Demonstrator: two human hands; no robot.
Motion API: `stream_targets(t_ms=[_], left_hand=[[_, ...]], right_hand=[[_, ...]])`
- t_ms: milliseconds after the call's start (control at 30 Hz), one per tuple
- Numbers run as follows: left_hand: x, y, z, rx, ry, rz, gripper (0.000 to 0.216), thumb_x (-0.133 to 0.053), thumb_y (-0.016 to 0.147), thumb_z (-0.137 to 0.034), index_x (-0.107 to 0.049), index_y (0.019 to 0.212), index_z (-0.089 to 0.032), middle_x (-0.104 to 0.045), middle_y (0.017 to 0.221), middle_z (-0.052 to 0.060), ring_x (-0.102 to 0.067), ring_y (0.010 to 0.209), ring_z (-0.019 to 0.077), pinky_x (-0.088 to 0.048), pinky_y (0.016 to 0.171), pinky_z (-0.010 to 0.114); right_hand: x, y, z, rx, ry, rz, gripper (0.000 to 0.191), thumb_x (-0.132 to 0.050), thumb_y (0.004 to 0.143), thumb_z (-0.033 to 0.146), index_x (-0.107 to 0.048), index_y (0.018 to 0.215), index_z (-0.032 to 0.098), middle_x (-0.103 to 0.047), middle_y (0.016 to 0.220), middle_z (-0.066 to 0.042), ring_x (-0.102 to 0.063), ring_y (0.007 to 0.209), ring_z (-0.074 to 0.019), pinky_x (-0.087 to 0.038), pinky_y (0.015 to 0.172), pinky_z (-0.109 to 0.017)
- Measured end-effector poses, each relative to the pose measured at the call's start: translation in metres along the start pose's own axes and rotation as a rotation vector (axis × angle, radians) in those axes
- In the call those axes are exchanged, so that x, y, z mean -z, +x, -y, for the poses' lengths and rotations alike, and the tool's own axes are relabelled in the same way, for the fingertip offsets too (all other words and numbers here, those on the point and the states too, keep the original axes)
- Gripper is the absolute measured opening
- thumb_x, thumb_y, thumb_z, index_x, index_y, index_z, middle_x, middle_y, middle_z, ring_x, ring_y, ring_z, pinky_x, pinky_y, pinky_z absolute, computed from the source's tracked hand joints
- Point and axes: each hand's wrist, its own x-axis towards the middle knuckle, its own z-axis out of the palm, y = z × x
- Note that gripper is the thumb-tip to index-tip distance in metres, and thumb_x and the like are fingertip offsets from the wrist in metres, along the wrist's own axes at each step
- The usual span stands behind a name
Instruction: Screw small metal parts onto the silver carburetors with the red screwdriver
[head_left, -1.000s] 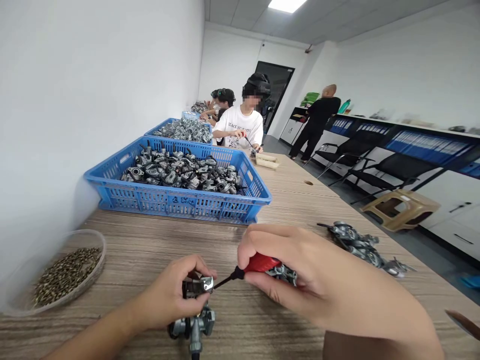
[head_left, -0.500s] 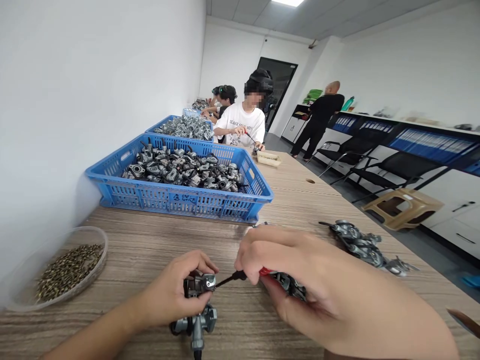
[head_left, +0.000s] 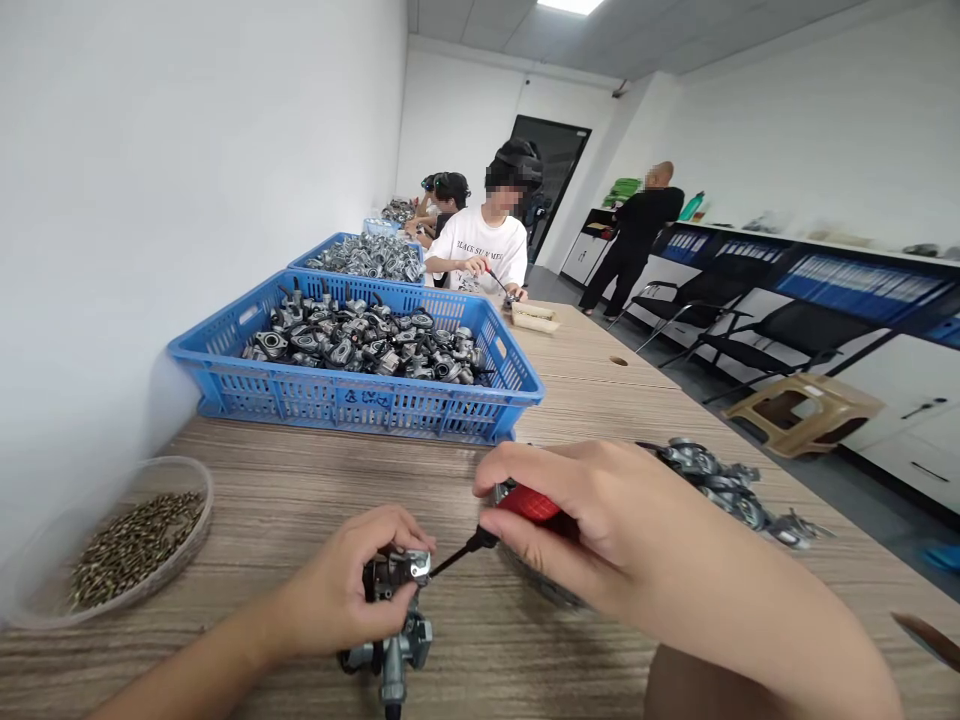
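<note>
My left hand (head_left: 352, 580) grips a grey metal carburetor (head_left: 397, 640) on the wooden table, thumb and fingers around its upper part. In my right hand (head_left: 592, 530) is a screwdriver with a red handle (head_left: 531, 502) and a dark shaft (head_left: 459, 551). The shaft slants down to the left, and its tip meets the side of the carburetor's top, beside my left fingertips. Whether a screw sits at the tip is too small to tell. Behind my right hand, more metal parts are partly hidden.
A blue crate (head_left: 360, 400) full of carburetors stands ahead, with a second blue crate (head_left: 322, 245) beyond. On the left is a clear plastic tub (head_left: 202, 530) of small brass-coloured screws. Several carburetors (head_left: 720, 480) lie at right. A co-worker in a white shirt (head_left: 487, 240) sits farther along the table.
My right hand has turned and its fingers have loosened around the handle, showing more red. The screwdriver tip stays at the carburetor. My left hand has hardly moved.
</note>
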Motion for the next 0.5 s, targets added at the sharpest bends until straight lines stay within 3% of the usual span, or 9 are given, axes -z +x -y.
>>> stream_targets(t_ms=[100,167,233,333,433,500], left_hand=[[0.0,-0.001,-0.001,0.014,0.019,-0.001,0.032,-0.067,0.08,-0.004,-0.066,0.106,-0.023,-0.076,0.112,0.006,-0.076,0.107,0.0247,-0.058,0.096,0.037],[0.0,-0.002,-0.001,0.02,0.019,-0.003,0.031,-0.067,0.08,-0.005,-0.066,0.104,-0.023,-0.076,0.11,0.006,-0.075,0.105,0.0247,-0.058,0.095,0.037],[0.0,-0.003,-0.001,0.024,0.024,-0.007,0.029,-0.067,0.079,-0.005,-0.066,0.103,-0.023,-0.075,0.107,0.006,-0.075,0.101,0.0239,-0.058,0.093,0.036],[0.0,-0.002,-0.001,0.026,0.04,-0.008,0.03,-0.067,0.079,-0.005,-0.067,0.103,-0.023,-0.075,0.104,0.005,-0.073,0.097,0.0228,-0.057,0.089,0.034],[0.0,-0.001,-0.001,0.03,0.04,-0.002,0.031,-0.068,0.079,-0.005,-0.068,0.105,-0.023,-0.076,0.105,0.005,-0.073,0.098,0.0232,-0.057,0.09,0.034],[0.0,-0.001,0.0,0.033,0.041,-0.005,0.032,-0.068,0.079,-0.006,-0.068,0.106,-0.023,-0.075,0.105,0.005,-0.074,0.097,0.023,-0.057,0.089,0.034]], right_hand=[[0.003,-0.009,0.006,-0.021,0.079,0.037,0.015,-0.064,0.101,0.022,-0.059,0.114,0.027,-0.072,0.112,-0.003,-0.067,0.09,-0.0203,-0.049,0.075,-0.033],[0.005,-0.012,0.008,-0.012,0.108,0.07,0.015,-0.058,0.102,0.016,-0.057,0.113,0.027,-0.07,0.118,-0.004,-0.067,0.094,-0.0199,-0.051,0.079,-0.033],[0.005,-0.011,0.007,0.029,0.121,0.079,0.012,-0.052,0.107,0.017,-0.058,0.11,0.027,-0.07,0.113,-0.003,-0.066,0.091,-0.0187,-0.05,0.078,-0.032],[0.001,-0.001,0.003,0.075,0.102,0.026,0.012,-0.054,0.114,0.033,-0.062,0.109,0.027,-0.072,0.1,-0.001,-0.065,0.079,-0.0169,-0.046,0.069,-0.031],[-0.003,0.007,0.0,0.021,-0.022,-0.035,0.024,-0.057,0.113,0.047,-0.065,0.104,0.027,-0.069,0.077,0.002,-0.059,0.062,-0.0167,-0.036,0.059,-0.032],[-0.003,0.008,0.0,-0.029,-0.058,-0.043,0.02,-0.063,0.109,0.045,-0.064,0.105,0.026,-0.069,0.074,0.002,-0.061,0.062,-0.0186,-0.037,0.059,-0.032]])
